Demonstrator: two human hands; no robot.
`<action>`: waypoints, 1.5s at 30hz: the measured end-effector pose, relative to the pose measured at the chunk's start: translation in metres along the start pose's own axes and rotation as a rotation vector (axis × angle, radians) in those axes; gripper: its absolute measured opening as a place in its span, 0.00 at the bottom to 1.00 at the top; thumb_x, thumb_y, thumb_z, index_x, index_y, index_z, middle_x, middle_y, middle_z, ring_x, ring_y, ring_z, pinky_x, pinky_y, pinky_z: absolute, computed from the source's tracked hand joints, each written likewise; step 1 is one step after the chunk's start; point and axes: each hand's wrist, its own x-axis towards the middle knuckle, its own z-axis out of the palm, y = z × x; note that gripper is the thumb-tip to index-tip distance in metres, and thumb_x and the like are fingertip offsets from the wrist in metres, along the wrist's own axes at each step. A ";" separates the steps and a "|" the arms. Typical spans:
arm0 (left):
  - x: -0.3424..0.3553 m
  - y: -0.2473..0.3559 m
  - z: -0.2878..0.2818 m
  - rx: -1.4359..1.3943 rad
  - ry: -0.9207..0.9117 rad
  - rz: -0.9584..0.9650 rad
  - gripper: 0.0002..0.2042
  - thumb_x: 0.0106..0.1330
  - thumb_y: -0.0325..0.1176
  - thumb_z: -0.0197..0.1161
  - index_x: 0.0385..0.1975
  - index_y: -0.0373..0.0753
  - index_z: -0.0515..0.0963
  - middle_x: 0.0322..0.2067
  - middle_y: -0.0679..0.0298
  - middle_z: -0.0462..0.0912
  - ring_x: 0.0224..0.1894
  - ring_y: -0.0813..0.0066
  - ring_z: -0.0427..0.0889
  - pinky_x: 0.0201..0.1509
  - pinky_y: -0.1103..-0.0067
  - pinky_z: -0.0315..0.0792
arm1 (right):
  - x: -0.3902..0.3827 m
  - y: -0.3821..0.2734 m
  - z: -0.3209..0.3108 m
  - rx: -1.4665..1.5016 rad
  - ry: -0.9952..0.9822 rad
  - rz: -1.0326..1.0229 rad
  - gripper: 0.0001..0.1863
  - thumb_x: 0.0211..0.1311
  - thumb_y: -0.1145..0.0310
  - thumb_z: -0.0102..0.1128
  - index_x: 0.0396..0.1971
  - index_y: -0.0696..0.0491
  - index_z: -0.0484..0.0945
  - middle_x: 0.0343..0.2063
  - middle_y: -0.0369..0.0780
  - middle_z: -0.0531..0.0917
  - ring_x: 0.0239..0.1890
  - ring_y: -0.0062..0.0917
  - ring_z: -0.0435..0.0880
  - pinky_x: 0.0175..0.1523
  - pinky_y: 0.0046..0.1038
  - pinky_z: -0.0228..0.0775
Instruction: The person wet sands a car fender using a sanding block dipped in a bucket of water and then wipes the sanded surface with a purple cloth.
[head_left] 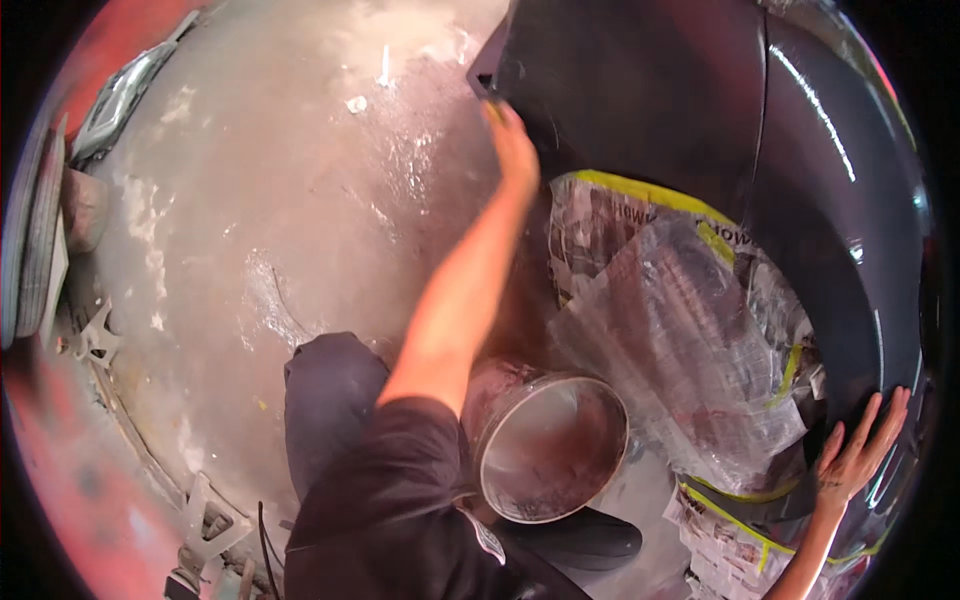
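Note:
My left hand (510,135) reaches far forward to the lower corner of a dark grey car body panel (640,90). Its fingers are closed at that edge, and a small yellowish patch shows by the fingertips; what they hold, if anything, I cannot make out. On the right, my right hand (862,450) lies flat with fingers spread on the glossy dark curve of the wheel arch (880,290). Between my arms, newspaper (590,225) and clear plastic sheeting (680,340) cover the wheel opening, edged with yellow masking tape (650,190).
A round bucket (625,440) with a dusty inside stands close to my body, between my legs. Wet, stained concrete floor (250,200) spreads to the left. Along the left rim are metal stand parts (205,525), a stacked round object (35,240) and a silvery package (125,100).

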 end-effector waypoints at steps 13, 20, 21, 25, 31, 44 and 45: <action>0.002 -0.058 -0.006 -0.086 0.073 -0.042 0.33 0.83 0.55 0.42 0.67 0.24 0.63 0.58 0.48 0.77 0.62 0.58 0.74 0.70 0.70 0.62 | -0.009 0.007 0.004 0.012 -0.002 0.000 0.28 0.81 0.63 0.45 0.74 0.59 0.63 0.72 0.61 0.63 0.72 0.61 0.66 0.74 0.56 0.60; -0.098 -0.069 0.025 0.213 0.092 0.143 0.32 0.84 0.45 0.43 0.77 0.26 0.50 0.73 0.43 0.64 0.76 0.53 0.61 0.80 0.71 0.48 | -0.015 0.012 -0.001 -0.007 -0.045 0.006 0.28 0.80 0.63 0.45 0.74 0.59 0.62 0.72 0.61 0.63 0.73 0.60 0.65 0.75 0.56 0.58; -0.082 -0.065 0.022 0.100 0.057 0.049 0.32 0.84 0.45 0.43 0.77 0.26 0.50 0.73 0.42 0.63 0.76 0.51 0.60 0.80 0.69 0.48 | -0.014 0.012 0.000 -0.017 -0.039 0.003 0.28 0.80 0.63 0.46 0.74 0.59 0.62 0.72 0.61 0.63 0.73 0.60 0.65 0.75 0.56 0.58; 0.040 -0.042 -0.015 0.080 0.112 -0.052 0.32 0.84 0.45 0.43 0.76 0.25 0.51 0.74 0.39 0.61 0.76 0.47 0.61 0.80 0.67 0.51 | -0.007 0.007 0.000 0.006 -0.014 -0.006 0.28 0.80 0.63 0.46 0.74 0.59 0.62 0.72 0.61 0.62 0.73 0.60 0.64 0.76 0.57 0.57; -0.097 0.024 0.051 0.346 -0.209 0.281 0.34 0.84 0.41 0.39 0.78 0.25 0.36 0.80 0.42 0.30 0.82 0.46 0.28 0.84 0.59 0.28 | -0.017 0.004 -0.005 -0.023 -0.063 0.011 0.29 0.80 0.61 0.44 0.75 0.56 0.61 0.74 0.59 0.61 0.75 0.60 0.61 0.76 0.60 0.54; -0.160 0.146 0.107 0.272 -0.473 0.809 0.37 0.70 0.24 0.54 0.80 0.35 0.50 0.81 0.45 0.42 0.83 0.44 0.37 0.83 0.53 0.32 | 0.000 -0.007 -0.011 0.059 -0.012 0.090 0.29 0.76 0.62 0.50 0.74 0.52 0.65 0.74 0.57 0.61 0.76 0.59 0.59 0.78 0.61 0.50; -0.138 0.149 0.108 0.333 -0.436 0.854 0.35 0.71 0.25 0.53 0.79 0.34 0.51 0.81 0.46 0.43 0.83 0.46 0.38 0.83 0.54 0.32 | -0.001 -0.007 -0.013 0.061 -0.029 0.080 0.29 0.75 0.62 0.50 0.74 0.52 0.65 0.74 0.57 0.61 0.76 0.59 0.59 0.78 0.61 0.50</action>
